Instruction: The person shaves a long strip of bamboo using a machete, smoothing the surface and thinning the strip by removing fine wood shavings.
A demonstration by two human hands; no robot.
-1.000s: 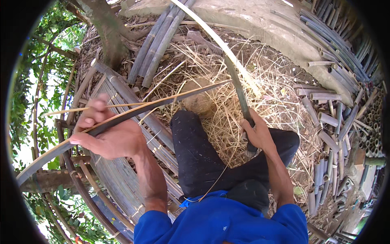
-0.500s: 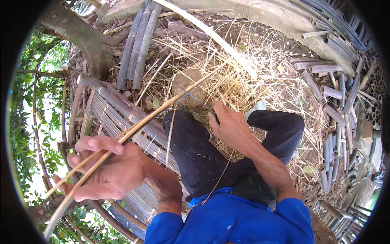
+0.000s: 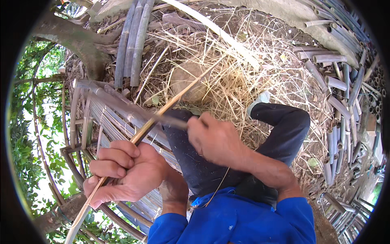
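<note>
1. The left hand [image 3: 126, 173] is curled shut around a long thin bamboo strip [image 3: 162, 112]. The fingers wrap over the top and the strip runs right through the fist.

2. The right hand [image 3: 213, 140] is closed too, around the handle of a knife [image 3: 168, 120]. The blade is dark and a bit blurry, and it lies against the strip just past the left fist.

3. The strip starts low at the left edge, goes up through the left hand, crosses the lap and points at the straw pile [image 3: 243, 81].

4. A second ago the right hand was out over the straw, holding something long and upright, well away from the strip. Now it has come across to the strip with the blade. The left hand has also slid lower. I think the person is now shaving or splitting the strip.

5. Counting: two hands, one strip held, one knife. Three grey bamboo poles [image 3: 132, 40] lie side by side at the top.

6. There are too many cut bamboo tubes [image 3: 337, 81] on the right to count.

7. One woven bamboo frame [image 3: 101, 118] lies beside the left hand. The person sits in dark trousers [image 3: 284, 130].
</note>
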